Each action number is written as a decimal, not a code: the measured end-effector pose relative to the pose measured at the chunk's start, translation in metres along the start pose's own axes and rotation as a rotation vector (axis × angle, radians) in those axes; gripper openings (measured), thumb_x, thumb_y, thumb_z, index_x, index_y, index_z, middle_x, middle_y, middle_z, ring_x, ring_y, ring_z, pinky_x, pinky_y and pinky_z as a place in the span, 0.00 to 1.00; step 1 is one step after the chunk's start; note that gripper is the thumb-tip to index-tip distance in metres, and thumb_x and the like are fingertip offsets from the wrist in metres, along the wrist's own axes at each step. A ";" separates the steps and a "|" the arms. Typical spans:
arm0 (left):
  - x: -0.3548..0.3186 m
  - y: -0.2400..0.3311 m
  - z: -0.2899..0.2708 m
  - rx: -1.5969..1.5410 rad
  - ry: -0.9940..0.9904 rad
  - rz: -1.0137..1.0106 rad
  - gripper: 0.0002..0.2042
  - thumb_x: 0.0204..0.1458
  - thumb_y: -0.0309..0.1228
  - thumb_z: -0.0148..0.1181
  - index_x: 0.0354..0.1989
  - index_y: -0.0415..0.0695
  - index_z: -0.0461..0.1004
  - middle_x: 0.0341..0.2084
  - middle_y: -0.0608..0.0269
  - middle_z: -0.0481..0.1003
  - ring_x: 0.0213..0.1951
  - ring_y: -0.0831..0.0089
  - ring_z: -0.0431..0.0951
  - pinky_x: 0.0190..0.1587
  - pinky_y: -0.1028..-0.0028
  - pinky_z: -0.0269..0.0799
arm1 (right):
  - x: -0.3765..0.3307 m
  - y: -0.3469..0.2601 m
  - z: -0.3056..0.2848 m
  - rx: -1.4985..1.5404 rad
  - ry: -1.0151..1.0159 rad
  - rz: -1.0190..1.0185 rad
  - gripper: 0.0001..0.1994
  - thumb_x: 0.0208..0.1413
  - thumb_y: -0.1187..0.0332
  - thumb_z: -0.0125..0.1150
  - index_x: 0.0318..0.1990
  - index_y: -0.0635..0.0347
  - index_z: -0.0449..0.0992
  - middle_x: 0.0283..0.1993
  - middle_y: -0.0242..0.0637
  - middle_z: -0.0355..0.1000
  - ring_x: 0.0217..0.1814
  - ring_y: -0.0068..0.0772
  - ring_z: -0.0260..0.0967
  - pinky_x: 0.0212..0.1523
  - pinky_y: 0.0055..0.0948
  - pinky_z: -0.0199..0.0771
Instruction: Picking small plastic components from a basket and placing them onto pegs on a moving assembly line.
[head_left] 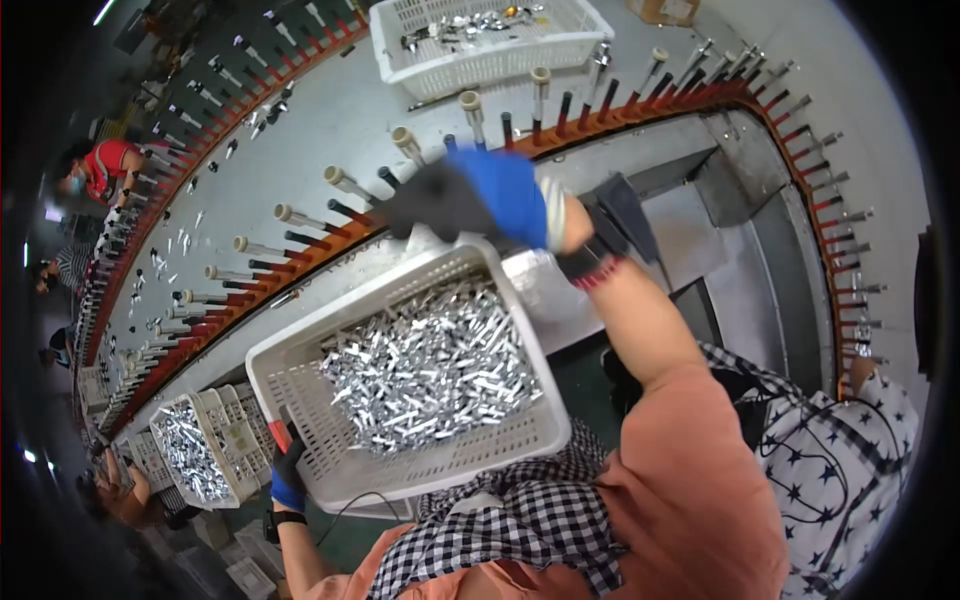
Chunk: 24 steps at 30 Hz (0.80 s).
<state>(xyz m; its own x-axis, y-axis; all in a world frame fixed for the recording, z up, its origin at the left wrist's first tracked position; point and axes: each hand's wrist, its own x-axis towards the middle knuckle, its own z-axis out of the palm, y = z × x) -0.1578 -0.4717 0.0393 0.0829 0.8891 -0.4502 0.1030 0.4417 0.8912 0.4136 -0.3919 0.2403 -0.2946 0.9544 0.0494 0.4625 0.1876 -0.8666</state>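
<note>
Nearest me, my left hand (287, 478), in a blue and black glove, has its grip clamped on the near left rim of a white plastic basket (330, 465), which I hold tilted above my checked apron (520, 520). Inside the basket lies a heap of small silver metal parts (430, 365). At its far corner my right hand (475, 200), gloved the same way, has its grip closed over the rim. Beyond runs the grey tabletop (300, 150), edged with an orange rail of upright pins (330, 215). Further off stands a second white basket (480, 40) with a few metal pieces, and to the far left another basket of parts (195, 455)
</note>
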 end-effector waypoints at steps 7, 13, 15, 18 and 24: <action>0.003 -0.031 0.085 0.202 -0.060 0.096 0.21 0.62 0.34 0.63 0.60 0.40 0.72 0.47 0.67 0.76 0.49 0.74 0.74 0.54 0.69 0.71 | -0.039 0.150 -0.133 -0.033 1.238 -0.425 0.17 0.71 0.66 0.47 0.54 0.67 0.80 0.54 0.43 0.80 0.56 0.36 0.76 0.61 0.34 0.71; 0.004 -0.065 0.142 0.276 0.181 0.307 0.17 0.63 0.29 0.60 0.58 0.35 0.72 0.43 0.65 0.76 0.43 0.76 0.73 0.49 0.72 0.71 | 0.002 0.072 -0.055 -0.151 0.709 -0.076 0.25 0.65 0.43 0.59 0.39 0.58 0.86 0.31 0.38 0.83 0.28 0.33 0.79 0.39 0.31 0.78; -0.005 -0.056 0.144 0.296 0.159 0.253 0.15 0.64 0.29 0.60 0.55 0.35 0.72 0.40 0.66 0.75 0.41 0.76 0.71 0.45 0.72 0.70 | -0.038 0.033 -0.030 -0.248 0.133 0.021 0.24 0.66 0.45 0.58 0.49 0.57 0.85 0.42 0.44 0.84 0.44 0.34 0.82 0.53 0.33 0.76; -0.001 -0.052 0.159 0.278 0.145 0.256 0.12 0.63 0.29 0.59 0.51 0.36 0.72 0.33 0.69 0.71 0.35 0.78 0.67 0.37 0.72 0.67 | -0.082 0.103 -0.096 -0.433 0.450 -0.192 0.21 0.69 0.57 0.51 0.61 0.61 0.76 0.59 0.45 0.76 0.59 0.39 0.75 0.63 0.33 0.71; 0.020 -0.054 0.184 0.317 0.055 0.340 0.12 0.64 0.29 0.58 0.50 0.35 0.72 0.32 0.70 0.70 0.34 0.78 0.66 0.37 0.74 0.66 | -0.108 0.286 -0.302 -0.429 1.203 -0.152 0.21 0.73 0.58 0.44 0.56 0.64 0.78 0.48 0.42 0.81 0.46 0.31 0.76 0.50 0.34 0.74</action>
<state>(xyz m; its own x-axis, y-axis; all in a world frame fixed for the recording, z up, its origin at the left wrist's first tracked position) 0.0204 -0.4997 -0.0275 0.1131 0.9858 -0.1242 0.3774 0.0731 0.9232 0.8304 -0.3709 0.1367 0.4643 0.4832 0.7423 0.7877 0.1580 -0.5955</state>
